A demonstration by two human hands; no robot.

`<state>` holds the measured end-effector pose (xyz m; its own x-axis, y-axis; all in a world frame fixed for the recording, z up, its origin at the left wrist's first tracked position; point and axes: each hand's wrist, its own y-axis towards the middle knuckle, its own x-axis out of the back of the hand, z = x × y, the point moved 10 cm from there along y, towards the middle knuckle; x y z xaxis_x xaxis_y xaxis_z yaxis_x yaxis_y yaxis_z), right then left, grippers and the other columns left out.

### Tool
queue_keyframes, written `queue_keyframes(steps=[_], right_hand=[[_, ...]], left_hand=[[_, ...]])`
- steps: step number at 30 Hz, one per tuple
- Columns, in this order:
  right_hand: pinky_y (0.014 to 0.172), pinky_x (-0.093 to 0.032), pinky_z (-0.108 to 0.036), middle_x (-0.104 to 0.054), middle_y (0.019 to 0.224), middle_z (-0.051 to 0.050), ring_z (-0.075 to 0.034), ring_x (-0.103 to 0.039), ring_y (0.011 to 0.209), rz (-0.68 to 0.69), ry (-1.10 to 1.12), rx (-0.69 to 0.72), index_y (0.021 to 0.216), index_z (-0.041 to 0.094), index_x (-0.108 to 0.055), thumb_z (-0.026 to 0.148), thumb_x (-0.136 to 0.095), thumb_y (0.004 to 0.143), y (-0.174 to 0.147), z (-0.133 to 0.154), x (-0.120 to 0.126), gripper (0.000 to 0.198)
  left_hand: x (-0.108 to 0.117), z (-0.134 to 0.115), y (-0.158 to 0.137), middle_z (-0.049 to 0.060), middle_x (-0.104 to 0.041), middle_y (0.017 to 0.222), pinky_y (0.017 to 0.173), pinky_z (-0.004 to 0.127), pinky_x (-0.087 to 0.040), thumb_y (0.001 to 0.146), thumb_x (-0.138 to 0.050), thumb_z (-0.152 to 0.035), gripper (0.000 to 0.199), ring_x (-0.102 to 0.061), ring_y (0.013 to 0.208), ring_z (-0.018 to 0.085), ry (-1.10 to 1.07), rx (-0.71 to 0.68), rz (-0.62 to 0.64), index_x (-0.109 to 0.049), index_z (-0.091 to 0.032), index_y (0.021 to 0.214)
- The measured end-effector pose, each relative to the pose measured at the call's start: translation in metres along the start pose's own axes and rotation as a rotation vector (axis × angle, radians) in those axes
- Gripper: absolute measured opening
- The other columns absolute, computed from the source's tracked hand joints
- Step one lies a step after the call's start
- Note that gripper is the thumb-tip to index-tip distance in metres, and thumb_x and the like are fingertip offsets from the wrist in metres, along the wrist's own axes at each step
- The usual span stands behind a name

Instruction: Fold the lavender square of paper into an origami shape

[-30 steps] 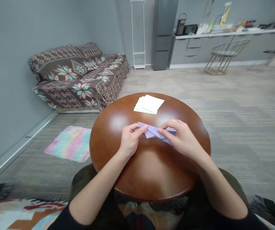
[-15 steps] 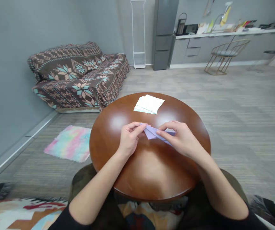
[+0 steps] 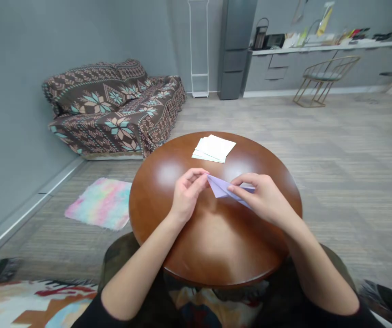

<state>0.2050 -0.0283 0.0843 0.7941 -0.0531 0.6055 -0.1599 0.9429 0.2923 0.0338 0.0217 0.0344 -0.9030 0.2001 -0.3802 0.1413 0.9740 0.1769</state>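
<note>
A folded sheet of purple paper (image 3: 218, 187) is held above the round brown table (image 3: 212, 237). Its pointed left tip lies at the fingertips of my left hand (image 3: 188, 191), whose thumb and index finger pinch it. On the other side, my right hand (image 3: 262, 193) grips the paper between thumb and fingers, the thumb lying on top. Part of the right end of the paper is hidden behind the right fingers. Beyond both hands, a stack of pale square paper sheets (image 3: 216, 148) rests on the table, slightly fanned.
A sofa (image 3: 114, 109) under a patterned cover stands at the back left, with a fluffy pastel rug (image 3: 100, 202) on the floor before it. Farther back are a grey fridge (image 3: 235, 54), a kitchen counter (image 3: 294, 51) and a gold-framed chair (image 3: 325, 77).
My left fingers have slid back toward the paper's left tip, baring more of it. The right hand keeps its grip. The whole view has shifted slightly.
</note>
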Motion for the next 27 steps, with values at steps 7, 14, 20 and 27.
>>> queue_keyframes(steps=[7,14,20,27], right_hand=[[0.069,-0.046,-0.031,-0.075,0.079,-0.001,-0.020,-0.066,0.073,0.043,0.034,-0.024,0.078,0.020,-0.073,0.027,-0.062,0.091,-0.002,0.004,-0.002,0.018],[0.067,-0.044,-0.029,-0.073,0.076,0.000,-0.017,-0.063,0.069,0.080,0.039,0.000,0.077,0.020,-0.071,0.025,-0.061,0.090,-0.003,0.009,-0.005,0.017],[0.065,-0.043,-0.028,-0.071,0.074,0.001,-0.016,-0.062,0.068,0.201,0.091,-0.014,0.077,0.019,-0.071,0.027,-0.060,0.092,-0.005,0.010,-0.016,0.021],[0.062,-0.042,-0.027,-0.070,0.074,-0.001,-0.016,-0.060,0.067,0.214,0.244,-0.080,0.078,0.016,-0.073,0.031,-0.063,0.091,-0.003,-0.001,-0.026,0.022]], left_hand=[[-0.004,0.001,-0.003,0.001,-0.067,0.079,0.075,0.027,-0.050,0.078,-0.080,-0.035,0.018,-0.061,0.073,0.014,0.152,-0.046,0.042,-0.072,-0.018,0.081],[-0.001,-0.004,-0.002,0.001,-0.067,0.077,0.072,0.027,-0.048,0.078,-0.079,-0.034,0.016,-0.059,0.070,0.014,0.201,-0.078,0.022,-0.072,-0.019,0.078],[0.004,-0.011,-0.002,0.001,-0.065,0.075,0.071,0.026,-0.046,0.078,-0.079,-0.030,0.014,-0.057,0.071,0.015,0.223,-0.141,0.001,-0.071,-0.019,0.074],[-0.010,0.001,-0.003,0.000,-0.062,0.072,0.063,0.025,-0.042,0.081,-0.078,-0.035,0.022,-0.053,0.066,0.013,0.213,-0.036,0.154,-0.068,-0.016,0.075]])
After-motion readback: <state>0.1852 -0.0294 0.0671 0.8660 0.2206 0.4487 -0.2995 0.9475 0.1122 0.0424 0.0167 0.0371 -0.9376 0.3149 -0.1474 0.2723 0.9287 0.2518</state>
